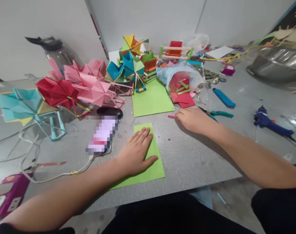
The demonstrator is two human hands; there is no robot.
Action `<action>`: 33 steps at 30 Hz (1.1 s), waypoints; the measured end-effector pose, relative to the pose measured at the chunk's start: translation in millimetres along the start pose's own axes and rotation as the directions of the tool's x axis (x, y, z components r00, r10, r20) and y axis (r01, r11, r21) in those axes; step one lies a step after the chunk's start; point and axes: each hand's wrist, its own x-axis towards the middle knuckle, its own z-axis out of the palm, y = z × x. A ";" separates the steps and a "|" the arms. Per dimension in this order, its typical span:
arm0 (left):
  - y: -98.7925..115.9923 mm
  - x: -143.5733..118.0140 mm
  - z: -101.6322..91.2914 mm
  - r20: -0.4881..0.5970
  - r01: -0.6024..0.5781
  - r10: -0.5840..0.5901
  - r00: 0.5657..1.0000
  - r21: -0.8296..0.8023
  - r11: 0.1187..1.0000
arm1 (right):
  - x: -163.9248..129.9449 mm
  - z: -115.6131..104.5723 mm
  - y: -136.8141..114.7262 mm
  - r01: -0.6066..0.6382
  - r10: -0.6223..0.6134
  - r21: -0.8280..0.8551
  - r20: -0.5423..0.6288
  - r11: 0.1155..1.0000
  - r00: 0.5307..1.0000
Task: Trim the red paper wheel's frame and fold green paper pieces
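My left hand (138, 152) lies flat on a light green sheet of paper (154, 169) near the table's front edge, fingers stretched out. To the right, my right hand (188, 117) rests low over the grey table with its fingers curled. From it sticks the end of a slim pink stick-like piece (172, 116); the rest is hidden by the fingers. Larger green sheets (151, 100) lie just beyond both hands. Teal-handled pliers (221, 113) are close behind my right hand, partly covered by it. A phone (103, 135) with a blurred screen lies left of my left hand.
Folded-paper models, pink (92, 86), red (59, 92) and turquoise (23, 102), stand at the left. A plastic bag (179, 76) holds paper scraps. A blue glue gun (272, 123), blue cutter (224, 97) and metal bowl (277, 68) are at right. A white cable (57, 177) crosses the left side.
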 end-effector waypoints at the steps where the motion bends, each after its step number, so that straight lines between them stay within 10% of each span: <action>1: 1.2 -0.4 0.0 -0.012 0.005 -0.005 1.000 -0.002 1.000 | -0.6 -2.9 -3.8 0.007 -0.008 0.005 0.021 1.000 1.000; 12: -0.1 -0.8 5.4 -0.011 0.035 -0.035 0.999 -0.027 0.999 | -9.9 -8.8 -83.9 0.483 -0.489 0.251 -0.045 0.839 0.871; 33: -6.7 1.9 10.5 0.093 0.014 -0.012 0.996 -0.019 1.000 | 34.6 15.3 -69.1 -0.016 0.024 0.234 -0.034 0.972 0.999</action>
